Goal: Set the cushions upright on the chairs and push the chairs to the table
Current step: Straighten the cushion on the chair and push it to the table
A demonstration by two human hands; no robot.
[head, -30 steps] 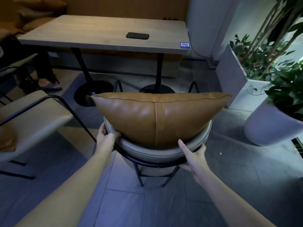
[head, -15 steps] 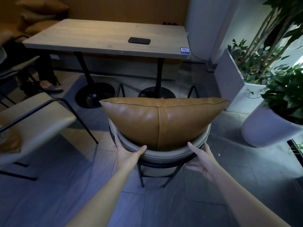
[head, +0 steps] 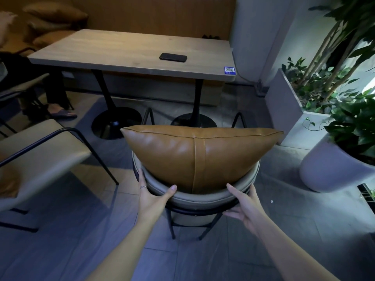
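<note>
A tan leather cushion point(head: 194, 157) stands upright against the curved grey backrest of the chair point(head: 198, 199) right in front of me. My left hand point(head: 152, 196) grips the backrest's left side, thumb over its top edge. My right hand point(head: 244, 203) holds the right side the same way. The wooden table point(head: 129, 51) stands a short way beyond the chair, on two black pedestal legs. A second chair point(head: 40, 151) with a beige seat sits at the left, and a brown cushion point(head: 8, 185) lies flat on it at the frame's edge.
A black phone point(head: 172, 57) lies on the table. White planters point(head: 332, 171) with leafy plants crowd the right side. A seated person's foot point(head: 60, 112) rests on the floor at the far left. Brown cushions point(head: 54, 15) are stacked on the bench behind the table.
My left hand slid from the chair's left flank to the back edge of the backrest. Chair and view have moved nearer the table.
</note>
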